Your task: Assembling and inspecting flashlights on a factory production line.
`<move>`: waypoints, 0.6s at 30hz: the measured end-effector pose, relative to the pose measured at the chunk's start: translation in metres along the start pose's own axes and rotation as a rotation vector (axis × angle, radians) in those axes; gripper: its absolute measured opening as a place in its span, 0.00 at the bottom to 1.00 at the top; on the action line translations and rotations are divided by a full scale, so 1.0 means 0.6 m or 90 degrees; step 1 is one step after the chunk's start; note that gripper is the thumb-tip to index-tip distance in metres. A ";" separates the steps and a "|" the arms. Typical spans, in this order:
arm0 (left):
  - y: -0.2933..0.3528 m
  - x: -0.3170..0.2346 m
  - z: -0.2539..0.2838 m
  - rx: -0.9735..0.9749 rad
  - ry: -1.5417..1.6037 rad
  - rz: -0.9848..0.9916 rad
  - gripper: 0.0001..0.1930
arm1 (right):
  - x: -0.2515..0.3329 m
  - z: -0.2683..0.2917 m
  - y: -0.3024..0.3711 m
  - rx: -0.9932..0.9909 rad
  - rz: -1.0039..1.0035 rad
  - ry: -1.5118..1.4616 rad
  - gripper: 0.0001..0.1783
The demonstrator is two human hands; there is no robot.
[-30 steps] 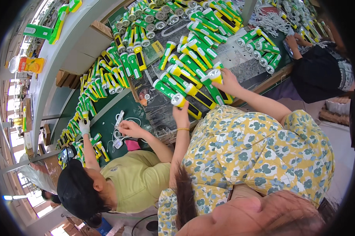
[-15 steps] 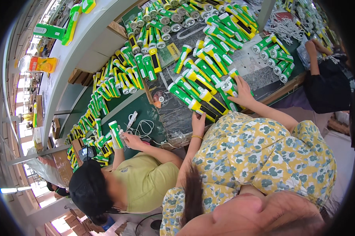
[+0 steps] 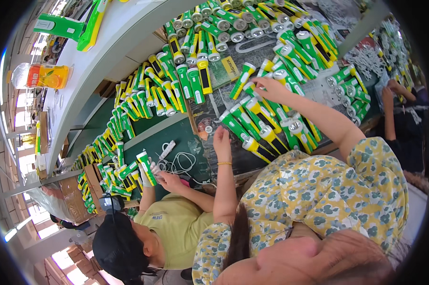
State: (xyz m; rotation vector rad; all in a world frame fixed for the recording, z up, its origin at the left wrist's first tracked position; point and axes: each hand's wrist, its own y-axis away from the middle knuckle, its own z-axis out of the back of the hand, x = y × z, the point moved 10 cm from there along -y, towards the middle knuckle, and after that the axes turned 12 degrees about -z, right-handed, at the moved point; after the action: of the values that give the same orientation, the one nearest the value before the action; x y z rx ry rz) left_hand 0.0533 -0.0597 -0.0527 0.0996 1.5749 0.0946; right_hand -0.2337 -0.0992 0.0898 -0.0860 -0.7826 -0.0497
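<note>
Green, yellow and white flashlights lie in close rows on the dark tabletop in front of me. Over the far part of these rows reaches my right hand, its fingers bent down at the head of a green flashlight; the grip is partly hidden. My left hand, a yellow bracelet at its wrist, is raised left of the rows. Its fingers are curled together with nothing visible in them. Nearest to it are a round reddish patch on the tabletop and a yellow-headed flashlight.
A co-worker in a light green shirt holds a flashlight at my left. White cable lies coiled nearby. More flashlights fill the far side. A white shelf overhangs the left. Another person's hands work at the far right.
My right hand has moved from the near flashlights to farther ones. My left hand has lifted off the nearest flashlight and moved left. The whole view has shifted slightly.
</note>
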 end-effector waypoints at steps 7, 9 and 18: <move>-0.177 -0.218 -0.030 -0.074 -0.588 -0.494 0.22 | -0.019 -0.092 -0.142 0.190 -0.280 0.359 0.31; -0.217 -0.220 -0.028 -0.087 -0.686 -0.433 0.23 | -0.031 -0.127 -0.136 0.234 -0.278 0.390 0.31; -0.283 -0.187 -0.038 0.030 -0.788 -0.213 0.30 | 0.054 -0.032 -0.067 -0.073 -0.105 0.046 0.16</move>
State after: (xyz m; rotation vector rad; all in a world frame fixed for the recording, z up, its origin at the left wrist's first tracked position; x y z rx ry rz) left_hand 0.0303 -0.2417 0.0381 -0.0696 0.3398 -0.2366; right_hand -0.2003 -0.1418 0.1013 -0.1281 -0.7123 -0.2537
